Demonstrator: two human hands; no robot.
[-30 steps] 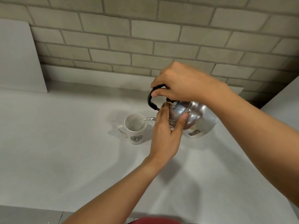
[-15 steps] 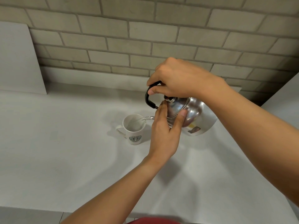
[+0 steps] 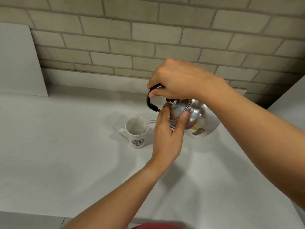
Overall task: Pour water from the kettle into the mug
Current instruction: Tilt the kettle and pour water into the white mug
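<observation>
A shiny steel kettle [image 3: 198, 119] hangs tilted to the left above the white counter. My right hand [image 3: 178, 80] grips its black handle [image 3: 151, 103] from above. My left hand [image 3: 168, 129] presses against the kettle's lid, fingers and thumb spread over it. The spout tip [image 3: 152, 121] reaches over the rim of a white mug [image 3: 137, 133] with a green round logo, and a thin stream of water runs into it. The mug stands upright on the counter, its handle to the left.
The white counter [image 3: 66, 154] stretches left and towards me. A brick wall [image 3: 148, 38] rises behind it, with a white panel [image 3: 18, 63] leaning at the far left and another white surface [image 3: 290, 100] at the right.
The kettle has tipped further, its base rising. Both hands kept their hold and the mug stayed in place.
</observation>
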